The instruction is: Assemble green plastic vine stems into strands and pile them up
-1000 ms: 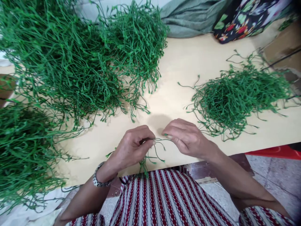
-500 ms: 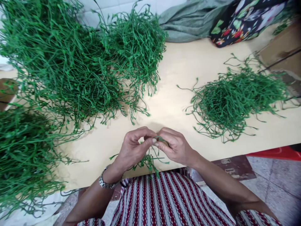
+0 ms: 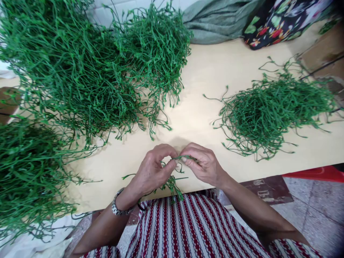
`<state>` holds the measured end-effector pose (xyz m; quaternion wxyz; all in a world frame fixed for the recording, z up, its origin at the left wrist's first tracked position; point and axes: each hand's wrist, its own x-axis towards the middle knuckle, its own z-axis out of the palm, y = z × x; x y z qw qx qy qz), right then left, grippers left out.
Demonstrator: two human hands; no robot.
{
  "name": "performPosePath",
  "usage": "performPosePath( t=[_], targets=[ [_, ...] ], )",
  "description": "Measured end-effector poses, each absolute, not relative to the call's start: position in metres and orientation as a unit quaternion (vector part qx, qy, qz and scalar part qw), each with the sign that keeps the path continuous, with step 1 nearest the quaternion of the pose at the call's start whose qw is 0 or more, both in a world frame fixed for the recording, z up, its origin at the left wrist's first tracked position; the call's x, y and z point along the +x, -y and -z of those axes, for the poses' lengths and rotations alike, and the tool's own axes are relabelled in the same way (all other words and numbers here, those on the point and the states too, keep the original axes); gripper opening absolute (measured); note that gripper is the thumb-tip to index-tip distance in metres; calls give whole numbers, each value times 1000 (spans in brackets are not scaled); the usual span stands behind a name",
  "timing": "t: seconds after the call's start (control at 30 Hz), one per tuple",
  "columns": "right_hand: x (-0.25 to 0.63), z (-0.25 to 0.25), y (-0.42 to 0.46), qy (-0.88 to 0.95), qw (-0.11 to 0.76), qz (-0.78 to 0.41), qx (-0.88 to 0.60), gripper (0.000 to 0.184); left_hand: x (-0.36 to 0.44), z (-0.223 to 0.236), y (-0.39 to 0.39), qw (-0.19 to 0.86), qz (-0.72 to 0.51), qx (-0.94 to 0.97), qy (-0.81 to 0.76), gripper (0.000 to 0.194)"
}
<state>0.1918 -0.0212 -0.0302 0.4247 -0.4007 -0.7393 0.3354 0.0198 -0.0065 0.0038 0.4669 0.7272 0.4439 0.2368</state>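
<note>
A thin green stem (image 3: pixel 181 157) is stretched between my two hands, which are close together above the table's front edge. My left hand (image 3: pixel 151 169) pinches one end between thumb and forefinger. The other end is gripped by my right hand (image 3: pixel 206 165), partly hidden by its fingers. Whether the stem is real or plastic I cannot tell. Below the hands, a small heap of green stems (image 3: pixel 172 186) lies at the table edge, partly covered by my left hand.
Large tangled piles of green stems (image 3: pixel 72 75) fill the left side, with another pile (image 3: pixel 271 111) at the right. Grey-green cloth (image 3: pixel 220 21) and floral fabric (image 3: pixel 282 25) lie at the back. A cardboard box (image 3: pixel 324 46) stands at the far right of the table (image 3: pixel 199 107).
My hands have drawn slightly apart, so more of the green stem shows between them. The view has shifted a little; the piles stay put.
</note>
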Motion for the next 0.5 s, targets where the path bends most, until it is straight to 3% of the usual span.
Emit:
performPosePath(
  t=[0.2, 0.5],
  targets=[
    [195, 30, 23, 711, 434, -405, -378, 12, 18, -5, 8, 526, -204, 709, -424, 16],
    [201, 14, 31, 761, 401, -347, -372, 14, 15, -15, 9, 467, -177, 776, -385, 19]
  ],
)
